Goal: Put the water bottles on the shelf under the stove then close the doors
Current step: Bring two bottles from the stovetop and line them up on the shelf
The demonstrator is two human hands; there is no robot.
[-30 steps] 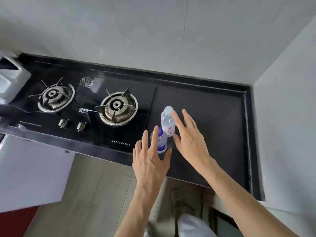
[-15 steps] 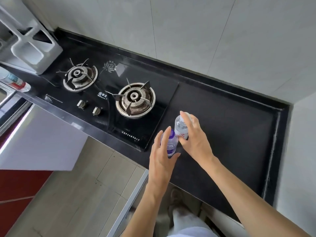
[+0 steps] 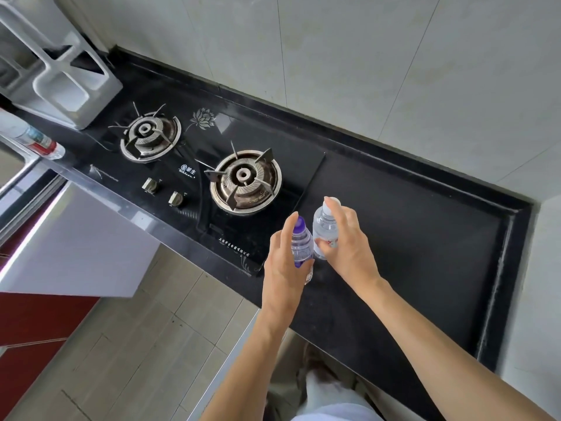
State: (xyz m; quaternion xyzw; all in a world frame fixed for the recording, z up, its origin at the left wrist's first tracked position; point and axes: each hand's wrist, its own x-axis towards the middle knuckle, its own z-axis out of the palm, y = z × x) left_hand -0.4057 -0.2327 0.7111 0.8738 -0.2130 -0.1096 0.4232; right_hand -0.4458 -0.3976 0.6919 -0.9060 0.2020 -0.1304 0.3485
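We wrap our left hand around the clear ribbed purple-capped bottle and our right hand around the smooth white-capped bottle, both upright on the glossy black counter just right of the glass stove.

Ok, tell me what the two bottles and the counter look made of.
Both bottles look like clear thin plastic: the purple-capped bottle and the white-capped bottle are see-through, with ribbed walls. The counter looks like polished black stone, dark and faintly speckled, though it could be a composite.
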